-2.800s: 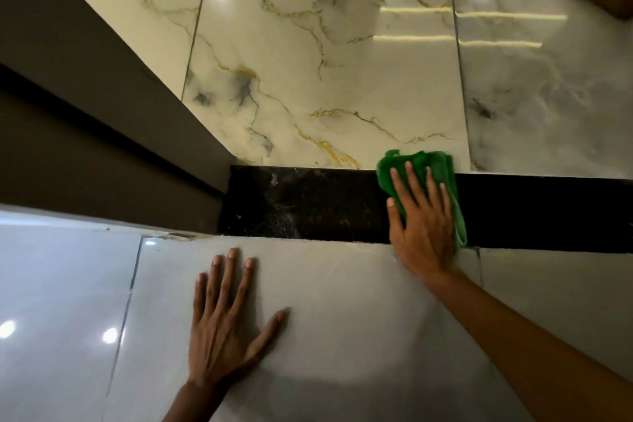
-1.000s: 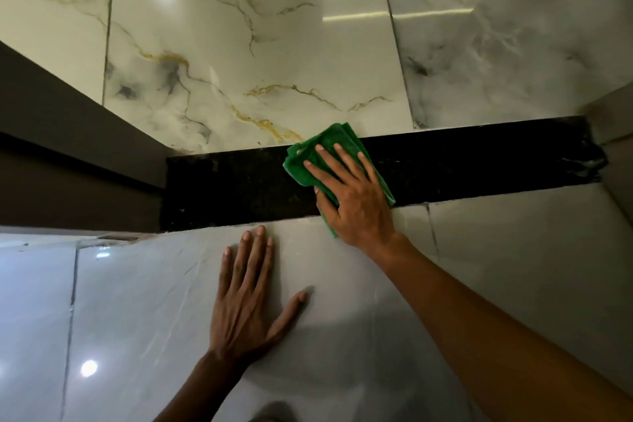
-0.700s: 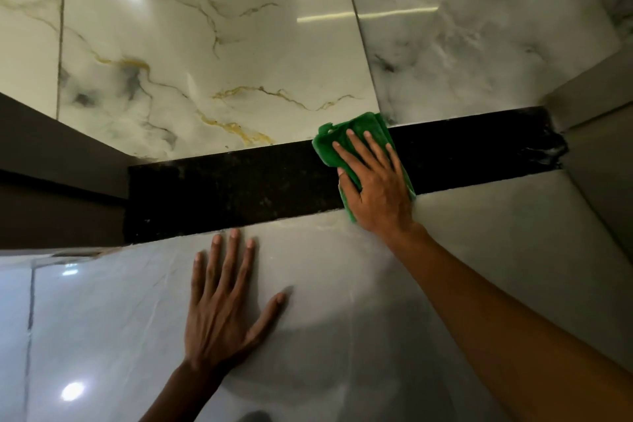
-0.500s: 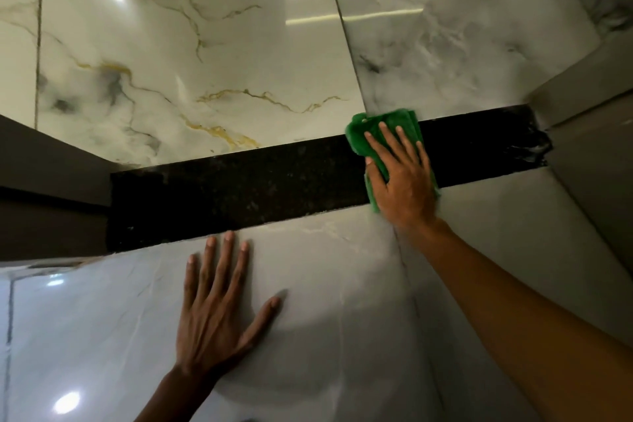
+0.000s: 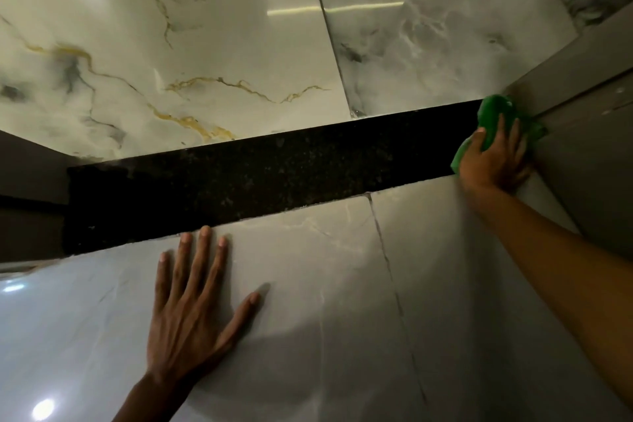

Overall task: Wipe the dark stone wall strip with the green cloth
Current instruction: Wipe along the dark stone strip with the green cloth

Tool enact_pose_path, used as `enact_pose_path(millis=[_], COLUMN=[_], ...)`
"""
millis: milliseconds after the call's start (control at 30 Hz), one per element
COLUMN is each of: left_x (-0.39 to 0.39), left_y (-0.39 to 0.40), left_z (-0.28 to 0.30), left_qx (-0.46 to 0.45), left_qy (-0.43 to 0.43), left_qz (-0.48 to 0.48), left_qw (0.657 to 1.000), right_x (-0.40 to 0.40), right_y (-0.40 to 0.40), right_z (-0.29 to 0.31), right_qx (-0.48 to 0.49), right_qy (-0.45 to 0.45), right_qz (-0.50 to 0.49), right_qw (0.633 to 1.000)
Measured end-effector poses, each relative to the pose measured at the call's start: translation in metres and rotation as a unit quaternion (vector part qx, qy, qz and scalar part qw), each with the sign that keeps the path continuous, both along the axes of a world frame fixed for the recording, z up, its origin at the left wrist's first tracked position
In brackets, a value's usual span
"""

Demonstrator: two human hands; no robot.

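Leftmost, a dark brown panel (image 5: 27,175) meets the left end of the dark stone wall strip (image 5: 260,178), which runs across the view, rising toward the right. Above the strip sit 2 glossy marble tiles (image 5: 178,44) with gold and grey veins, joined at 1 seam, with bright ceiling lights reflected in them. Below the strip lie pale grey tiles (image 5: 325,301), also glossy. The left hand (image 5: 191,312) rests flat on these grey tiles, its fingers straight and spread, thumb angled out to the right, grasping nothing; its fingertips (image 5: 205,232) come just up to the lower edge of the strip. Further right, a thin grout line crosses the grey tiles. At the far right end of the strip, the right hand (image 5: 493,161) presses the green cloth (image 5: 495,113) against the stone, right in the corner where a grey side wall (image 5: 582,147) begins. Its fingers lie over the bunched cloth, which shows above and to both sides of them; whether they are curling round it or only pressing it is hard to tell. The right forearm reaches in from the lower right.
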State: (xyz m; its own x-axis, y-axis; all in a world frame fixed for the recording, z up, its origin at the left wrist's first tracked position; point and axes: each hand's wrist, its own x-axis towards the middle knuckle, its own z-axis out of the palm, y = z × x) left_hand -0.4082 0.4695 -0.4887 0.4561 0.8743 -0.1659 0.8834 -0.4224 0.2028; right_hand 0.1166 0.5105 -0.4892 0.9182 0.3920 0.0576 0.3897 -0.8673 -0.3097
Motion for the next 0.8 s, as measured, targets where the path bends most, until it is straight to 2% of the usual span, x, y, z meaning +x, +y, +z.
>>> enact_pose_path(millis=[167,300,433,667,800], left_x=[0.000,0.000,0.000,0.000,-0.001], left_y=[0.000,0.000,0.001,0.001,0.002], left_z=[0.000,0.001,0.002,0.005,0.004], left_qx=[-0.008,-0.007,0.001,-0.003,-0.001], left_qy=[0.003,0.004,-0.005,-0.014,-0.021], left_qz=[-0.003,-0.004,0.001,-0.004,-0.006], left_qw=[1.000,1.000,1.000,1.000,1.000], right_x=[0.001,0.007,-0.002,-0.077,-0.128], right_y=[0.020,0.019,0.004,-0.018,-0.023], right_z=[-0.001,0.003,-0.001,-0.008,-0.008], right_qx=[-0.018,-0.054,-0.042,-0.005,-0.017], right_qy=[0.040,0.061,0.036,0.015,0.012], right_qz=[-0.053,-0.049,-0.022,-0.043,-0.009], right_qw=[0.998,0.995,0.998,0.999,1.000])
